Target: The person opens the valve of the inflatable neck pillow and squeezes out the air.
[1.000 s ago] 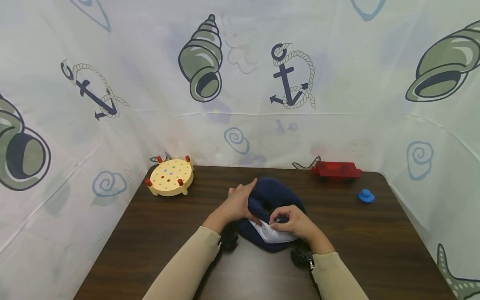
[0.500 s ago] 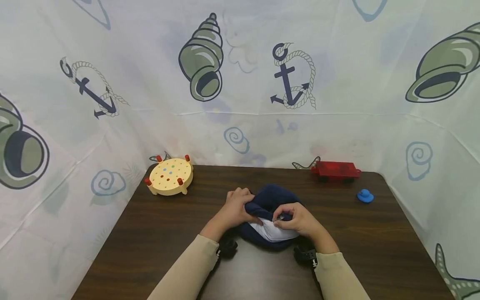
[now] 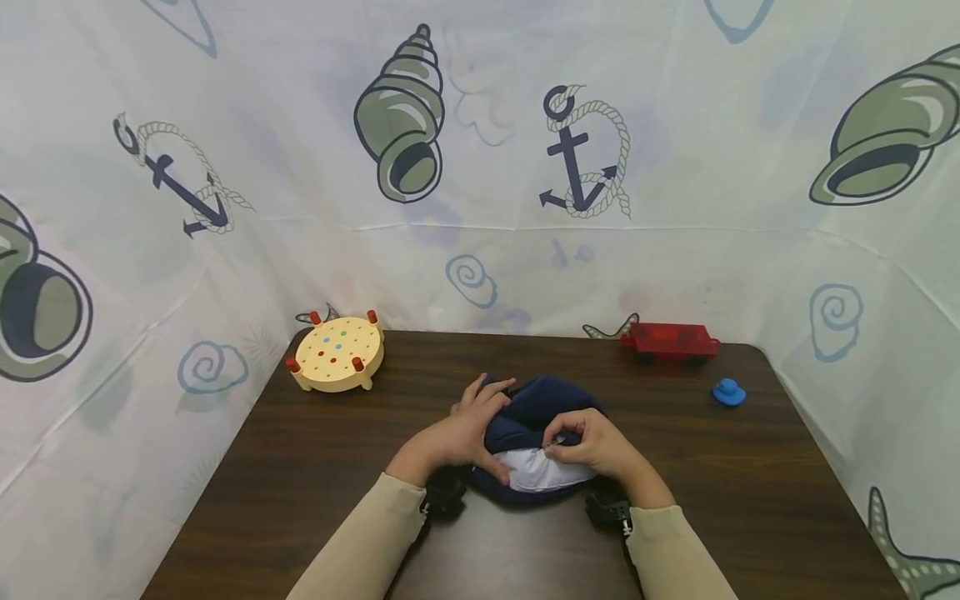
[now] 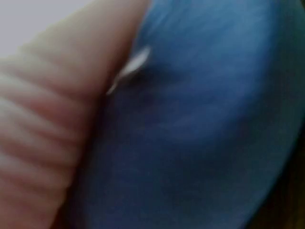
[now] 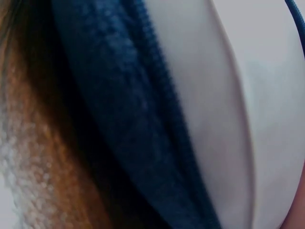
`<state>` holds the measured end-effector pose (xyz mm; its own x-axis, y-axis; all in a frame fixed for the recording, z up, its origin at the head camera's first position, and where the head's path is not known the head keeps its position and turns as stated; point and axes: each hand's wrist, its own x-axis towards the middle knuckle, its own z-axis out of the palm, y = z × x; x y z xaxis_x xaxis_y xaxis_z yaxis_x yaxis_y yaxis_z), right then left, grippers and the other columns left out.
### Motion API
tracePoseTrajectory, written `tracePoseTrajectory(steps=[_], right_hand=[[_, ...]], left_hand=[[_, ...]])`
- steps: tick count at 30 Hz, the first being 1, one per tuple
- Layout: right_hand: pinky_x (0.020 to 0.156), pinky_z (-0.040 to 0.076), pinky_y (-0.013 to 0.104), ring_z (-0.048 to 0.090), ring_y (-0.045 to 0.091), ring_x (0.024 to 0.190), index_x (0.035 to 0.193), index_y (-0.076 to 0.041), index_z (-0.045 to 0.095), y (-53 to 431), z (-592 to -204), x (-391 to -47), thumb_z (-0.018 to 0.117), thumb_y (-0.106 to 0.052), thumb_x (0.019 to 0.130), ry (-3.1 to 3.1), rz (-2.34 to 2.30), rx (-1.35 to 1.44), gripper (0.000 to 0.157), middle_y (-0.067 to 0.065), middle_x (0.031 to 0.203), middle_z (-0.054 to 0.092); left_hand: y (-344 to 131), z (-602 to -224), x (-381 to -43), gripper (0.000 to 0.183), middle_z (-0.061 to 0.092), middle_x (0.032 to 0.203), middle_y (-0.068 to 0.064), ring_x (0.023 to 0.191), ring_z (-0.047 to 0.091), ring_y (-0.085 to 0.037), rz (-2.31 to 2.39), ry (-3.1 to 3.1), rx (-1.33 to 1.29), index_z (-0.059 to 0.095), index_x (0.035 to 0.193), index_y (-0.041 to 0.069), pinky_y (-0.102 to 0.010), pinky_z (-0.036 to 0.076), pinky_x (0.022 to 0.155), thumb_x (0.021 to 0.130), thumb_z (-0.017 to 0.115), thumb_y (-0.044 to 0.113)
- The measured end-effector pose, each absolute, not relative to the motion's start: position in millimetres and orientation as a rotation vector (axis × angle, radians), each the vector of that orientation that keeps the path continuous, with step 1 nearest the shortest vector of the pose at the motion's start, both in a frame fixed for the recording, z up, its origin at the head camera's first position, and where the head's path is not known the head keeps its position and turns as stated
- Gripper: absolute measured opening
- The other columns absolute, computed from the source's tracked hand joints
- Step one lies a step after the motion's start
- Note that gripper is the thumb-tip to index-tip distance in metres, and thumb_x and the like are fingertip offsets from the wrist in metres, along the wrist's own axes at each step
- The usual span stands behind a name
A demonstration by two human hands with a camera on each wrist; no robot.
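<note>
A navy neck pillow [image 3: 551,396] lies on the table, its zipped cover parted along the near side so that white inner fabric [image 3: 543,471] shows. My left hand [image 3: 465,429] grips the pillow's left part, fingers spread over the far side and thumb at the white fabric's edge. With thumb and forefinger, my right hand [image 3: 588,446] pinches a small zipper pull [image 3: 559,439] at the opening's upper edge. The left wrist view is blurred and shows the thumb [image 4: 57,105] against navy cloth [image 4: 190,109]. Zipper teeth [image 5: 167,90] run beside white fabric [image 5: 214,105] in the right wrist view.
On the brown table [image 3: 300,500], a yellow round toy with red-tipped legs [image 3: 337,354] stands at the back left. A red toy wagon [image 3: 670,342] is at the back right, with a small blue toy duck [image 3: 728,392] nearer. A patterned cloth [image 3: 487,167] hangs behind.
My left hand has shifted its hold on the pillow, its fingers now more spread and its thumb lower. The pillow's far side has sunk lower. My right hand keeps its pinch, barely moved.
</note>
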<state>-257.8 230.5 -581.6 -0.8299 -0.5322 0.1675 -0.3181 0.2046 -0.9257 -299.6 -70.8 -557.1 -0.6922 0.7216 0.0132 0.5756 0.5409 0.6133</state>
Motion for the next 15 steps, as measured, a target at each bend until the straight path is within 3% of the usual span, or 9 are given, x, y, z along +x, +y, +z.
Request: tracePoseTrajectory(steps=[4, 9, 12, 15], right_hand=[[0.079, 0.057, 0.027, 0.067, 0.013, 0.092, 0.1, -0.015, 0.081, 230.5, -580.1, -257.5, 0.086, -0.014, 0.094, 2.274, -1.713, -0.834, 0.008, 0.013, 0.099, 0.077], [0.078, 0.057, 0.027, 0.067, 0.014, 0.091, 0.101, -0.013, 0.08, 229.0, -576.6, -257.1, 0.085, -0.01, 0.095, 2.263, -1.734, -0.857, 0.008, 0.014, 0.098, 0.076], [0.079, 0.056, 0.027, 0.066, 0.013, 0.091, 0.101, -0.013, 0.08, 228.3, -574.5, -256.3, 0.084, -0.008, 0.094, 2.28, -1.75, -0.849, 0.01, 0.01, 0.098, 0.076], [0.08, 0.056, 0.027, 0.066, 0.014, 0.091, 0.101, -0.014, 0.08, 228.3, -573.2, -255.5, 0.084, -0.006, 0.094, 2.299, -1.759, -0.842, 0.011, 0.007, 0.099, 0.076]], left_hand=[[-65.7, -560.2, -301.5, 0.077, 0.033, 0.179, 0.009, 0.164, 0.017, -0.042, 1.003, 2.608, 1.07, 0.056, 0.12, 0.026, -0.083, 0.025, 0.116, 0.066, 0.104, 0.053], [-63.2, -562.5, -304.1, 0.067, 0.048, 0.171, 0.012, 0.155, 0.033, -0.033, 1.094, 2.652, 1.012, 0.054, 0.105, 0.027, -0.07, 0.035, 0.113, 0.067, 0.106, 0.044], [-62.1, -563.1, -305.7, 0.062, 0.063, 0.157, 0.009, 0.143, 0.044, -0.027, 1.121, 2.693, 0.968, 0.055, 0.099, 0.027, -0.062, 0.041, 0.109, 0.067, 0.106, 0.043], [-61.0, -563.0, -306.3, 0.059, 0.072, 0.133, 0.003, 0.127, 0.05, -0.024, 1.143, 2.734, 0.942, 0.056, 0.093, 0.028, -0.054, 0.045, 0.101, 0.065, 0.107, 0.043]])
